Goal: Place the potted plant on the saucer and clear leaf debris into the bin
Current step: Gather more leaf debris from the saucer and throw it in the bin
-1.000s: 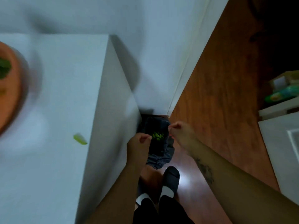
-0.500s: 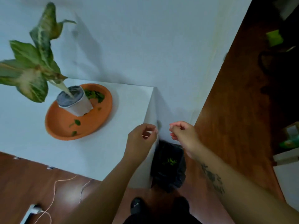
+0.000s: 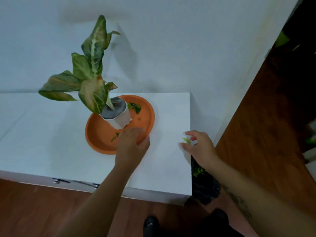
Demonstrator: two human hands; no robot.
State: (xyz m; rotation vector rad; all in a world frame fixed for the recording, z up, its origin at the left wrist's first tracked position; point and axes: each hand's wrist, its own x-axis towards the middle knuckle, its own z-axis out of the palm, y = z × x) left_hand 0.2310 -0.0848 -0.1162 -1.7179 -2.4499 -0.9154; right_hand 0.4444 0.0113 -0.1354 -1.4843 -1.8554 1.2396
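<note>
Two hands over white table (image 3: 51, 134). Left hand (image 3: 131, 144) reaches w/ fingers pointing down into near rim of orange saucer (image 3: 99, 134), blurred; can't tell if it pinches anything or hangs loose. Right hand (image 3: 200, 147) sits at table's right edge, thumb & forefinger pinching a small yellow-green leaf scrap (image 3: 186, 140), other fingers spread.

Potted plant (image 3: 118, 115) already stands on saucer, white pot, tilted a bit, big variegated leaves leaning left & up vs. wall (image 3: 171, 40). Leaf debris in saucer: dark green clump (image 3: 135, 106) just right of pot at far side, tiny bit (image 3: 139, 119) nearby, another piece (image 3: 114, 138) by left hand's fingertips.

Black bin (image 3: 205, 187) on wood floor (image 3: 34, 211), just beside table's right side, below right forearm; green bits (image 3: 198, 171) visible inside. Dark shoes (image 3: 150, 224) at bottom of view.
</note>
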